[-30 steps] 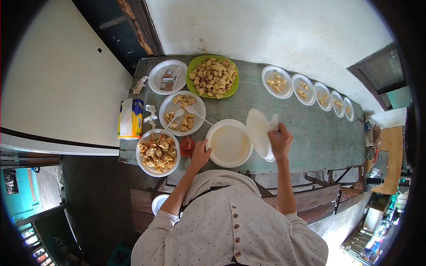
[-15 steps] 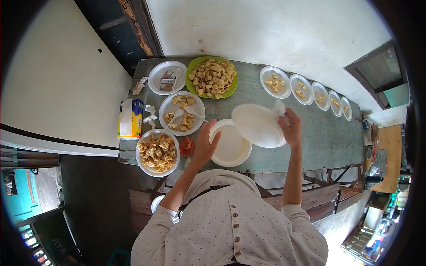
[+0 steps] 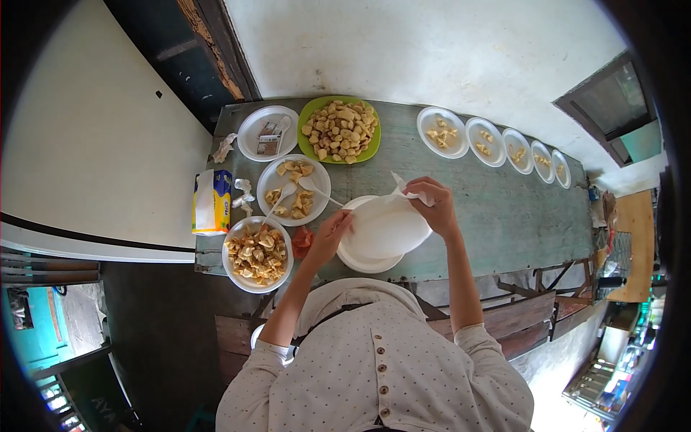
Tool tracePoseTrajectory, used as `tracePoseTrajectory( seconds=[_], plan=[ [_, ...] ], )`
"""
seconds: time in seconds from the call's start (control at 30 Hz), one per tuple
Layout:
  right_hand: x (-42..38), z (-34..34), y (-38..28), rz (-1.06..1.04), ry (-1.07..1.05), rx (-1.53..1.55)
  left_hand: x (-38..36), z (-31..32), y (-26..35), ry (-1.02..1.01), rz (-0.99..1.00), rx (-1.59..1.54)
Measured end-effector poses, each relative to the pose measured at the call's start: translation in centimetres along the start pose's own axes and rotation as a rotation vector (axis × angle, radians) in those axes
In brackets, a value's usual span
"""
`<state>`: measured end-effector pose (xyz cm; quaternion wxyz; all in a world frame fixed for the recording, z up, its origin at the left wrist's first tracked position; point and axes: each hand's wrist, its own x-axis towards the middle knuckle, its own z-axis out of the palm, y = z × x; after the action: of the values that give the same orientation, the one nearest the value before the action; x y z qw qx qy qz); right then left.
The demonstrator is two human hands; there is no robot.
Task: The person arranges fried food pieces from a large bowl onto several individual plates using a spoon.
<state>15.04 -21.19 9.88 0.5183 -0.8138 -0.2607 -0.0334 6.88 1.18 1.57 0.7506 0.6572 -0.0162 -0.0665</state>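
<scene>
A white foam plate (image 3: 394, 229) is tilted between my two hands, above another white plate (image 3: 368, 266) at the table's front edge. My left hand (image 3: 334, 232) is closed on the left rim of the upper plate. At its upper right rim, my right hand (image 3: 435, 206) pinches a white tissue (image 3: 400, 189); whether those fingers also grip the rim is partly hidden. Left of my left hand lies a red crumpled plastic packet (image 3: 303, 240). Beyond it sit a plate (image 3: 322, 204) of folded fried pieces with two white spoons and a fuller bowl (image 3: 288, 271) of similar pieces.
A green plate (image 3: 375, 144) heaped with puffy fried pieces stands at the back. Several white plates (image 3: 440, 153) with small portions line the wall at right. A tissue pack (image 3: 211, 202), crumpled tissues (image 3: 243, 193) and a plate (image 3: 248, 141) holding a small box are at left.
My right hand has brought the upper plate left and over the lower one. My left hand has closed on its left rim. The tissue still shows at my right fingers.
</scene>
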Motion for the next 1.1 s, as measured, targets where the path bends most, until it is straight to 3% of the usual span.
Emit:
tracePoseTrajectory(
  seconds=[0.13,0.2,0.3,0.6,0.67,0.77,0.83,0.87,0.93,0.97,1.1],
  plan=[
    [-0.5,0.8,1.4,0.022,0.181,-0.071,-0.3,0.2,-0.8,0.037,-0.033,-0.068],
    [-0.7,1.1,1.9,0.071,0.396,-0.124,-0.5,0.5,-0.9,0.061,-0.059,-0.095],
    [-0.8,1.7,1.3,0.096,0.435,-0.166,-0.5,1.1,-1.0,0.112,-0.122,-0.161],
    [-2.9,7.9,-2.4,0.014,0.022,-0.144,-0.6,4.2,2.9,0.255,-0.182,-0.344],
    [-4.1,9.7,-1.9,-0.032,0.012,-0.1,-0.4,4.5,1.4,0.336,-0.104,-0.455],
    [-4.8,10.5,-1.7,-0.031,0.053,-0.066,-0.3,4.0,0.6,0.33,-0.087,-0.355],
    [-5.2,10.2,-1.6,0.254,0.012,0.298,-0.4,3.8,0.6,0.313,-0.083,-0.346],
    [-5.3,10.1,-1.4,0.256,0.012,0.299,-0.5,3.9,0.7,0.292,-0.077,-0.338],
    [-5.3,9.9,-1.3,0.41,0.067,0.584,-0.4,4.1,1.0,0.258,-0.084,-0.31],
    [-5.2,9.4,-2.4,0.589,0.082,0.617,-0.4,4.3,1.0,0.224,-0.087,-0.282],
    [-4.8,8.1,-1.3,0.594,-0.005,0.635,0.1,4.9,0.7,0.233,-0.004,-0.28]
  ],
)
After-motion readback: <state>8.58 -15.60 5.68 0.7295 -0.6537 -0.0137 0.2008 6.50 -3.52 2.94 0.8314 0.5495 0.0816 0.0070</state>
